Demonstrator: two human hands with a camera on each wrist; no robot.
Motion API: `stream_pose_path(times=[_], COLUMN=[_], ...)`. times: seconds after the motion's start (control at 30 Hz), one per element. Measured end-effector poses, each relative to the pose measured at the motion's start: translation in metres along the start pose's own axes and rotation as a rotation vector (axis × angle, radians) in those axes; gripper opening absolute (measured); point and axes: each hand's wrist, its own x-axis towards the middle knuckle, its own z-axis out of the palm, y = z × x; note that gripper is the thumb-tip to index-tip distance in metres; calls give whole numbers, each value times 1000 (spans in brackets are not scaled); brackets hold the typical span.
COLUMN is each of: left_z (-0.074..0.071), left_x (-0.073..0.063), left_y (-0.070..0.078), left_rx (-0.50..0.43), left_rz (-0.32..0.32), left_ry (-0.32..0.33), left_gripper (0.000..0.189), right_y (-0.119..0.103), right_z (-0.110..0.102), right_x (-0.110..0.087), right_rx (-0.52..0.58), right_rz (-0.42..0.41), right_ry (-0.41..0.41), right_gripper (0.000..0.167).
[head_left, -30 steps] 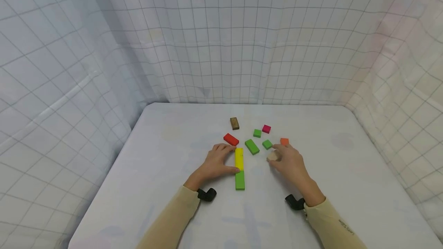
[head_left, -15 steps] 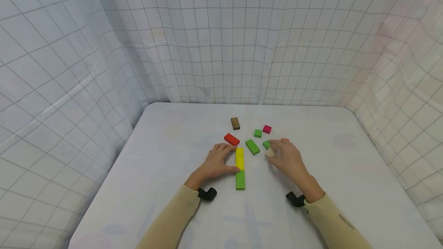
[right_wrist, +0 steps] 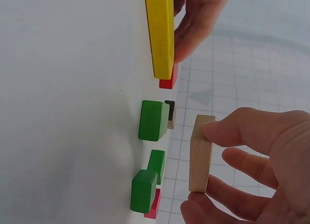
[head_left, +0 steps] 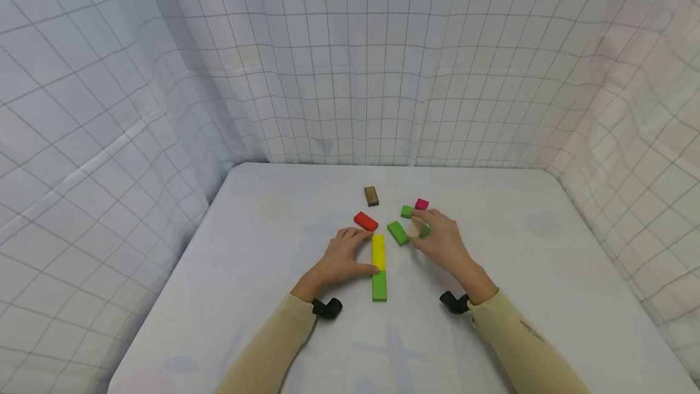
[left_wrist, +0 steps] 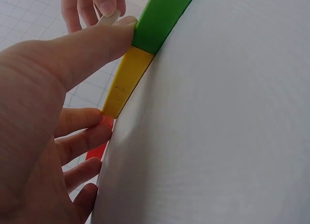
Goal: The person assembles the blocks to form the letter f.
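Observation:
A yellow block and a green block lie end to end in a line. My left hand holds the yellow block along its left side, thumb at the joint with the green one and index fingertip at the far end. Between thumb and fingers, my right hand pinches a plain wooden block, raised above the table. Close to that hand lie a longer green block and two small green blocks, one behind it and the other partly hidden by the hand.
Beyond the left fingertips lies a red block, with a dark brown block farther back. A small pink block is behind the right hand, which mostly hides an orange block. Gridded white curtains enclose the white table.
My right hand has moved left and away from me with the wooden block, coming over the small green block. My left hand stays at the yellow block.

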Motion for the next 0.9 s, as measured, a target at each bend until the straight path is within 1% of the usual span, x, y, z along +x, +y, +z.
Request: stream_pose_path(times=[0.17, 0.33, 0.47, 0.7, 0.9], left_z=[0, -2, -2, -2, -2], left_x=[0, -1, 0, -1, -1], left_y=[0, 2, 2, 1, 1], left_rx=[3, -10, -19, -29, -33], left_rz=[3, 3, -1, 2, 3], left_ry=[-5, -5, -1, 18, 14], left_gripper=[89, 88, 87, 85, 86], right_y=[-4, -8, -13, -18, -21], right_z=[4, 7, 9, 21, 28], right_x=[9, 19, 28, 43, 50], right_rx=[1, 29, 39, 52, 45], right_rz=[-7, -7, -20, -67, -69], right_ry=[-23, -61, -75, -94, -133], right_gripper=[56, 57, 57, 59, 61])
